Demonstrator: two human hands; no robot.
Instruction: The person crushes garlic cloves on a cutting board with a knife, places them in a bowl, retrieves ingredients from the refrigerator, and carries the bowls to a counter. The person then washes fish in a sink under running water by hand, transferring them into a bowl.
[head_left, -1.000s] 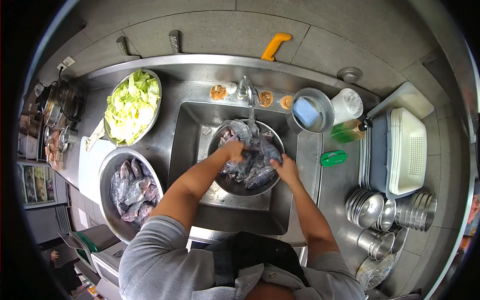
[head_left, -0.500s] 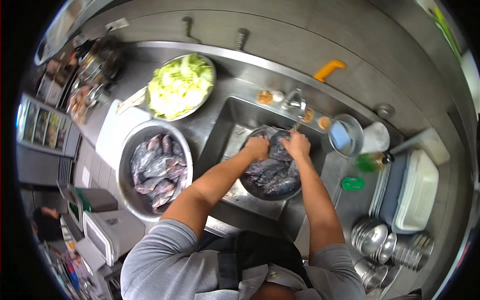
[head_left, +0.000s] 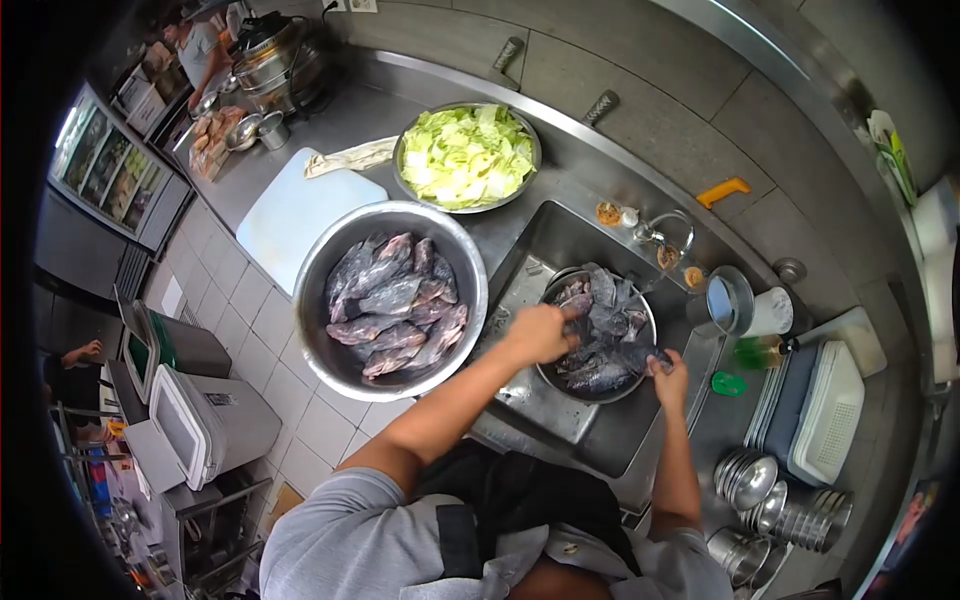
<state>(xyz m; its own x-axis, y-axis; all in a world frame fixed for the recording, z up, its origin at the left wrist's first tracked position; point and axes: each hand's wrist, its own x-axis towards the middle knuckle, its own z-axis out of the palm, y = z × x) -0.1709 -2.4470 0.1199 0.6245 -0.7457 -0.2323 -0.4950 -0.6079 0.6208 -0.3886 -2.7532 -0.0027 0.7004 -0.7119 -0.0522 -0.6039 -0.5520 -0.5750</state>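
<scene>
Several dark fish (head_left: 598,372) lie in a round metal bowl (head_left: 653,340) inside the sink (head_left: 530,400). At the bowl's right rim, my right hand (head_left: 668,380) is closed round the tail end of one fish (head_left: 635,356), whose body points left over the others. My left hand (head_left: 541,333) is over the bowl's left side with its fingers curled in; what they hold, if anything, is hidden. Left of the sink, a large metal basin (head_left: 312,290) holds several more fish (head_left: 390,297), touched by neither hand.
A bowl of chopped cabbage (head_left: 468,155) and a white cutting board (head_left: 300,215) are behind the basin. The faucet (head_left: 650,232) rises at the sink's back. Stacked metal bowls (head_left: 745,480) and white trays (head_left: 830,400) stand right. A co-worker (head_left: 198,50) is at the far left.
The view has swung left. My right hand has gone from the bowl's back to its right rim and now grips a fish tail. My left hand is nearer the left rim.
</scene>
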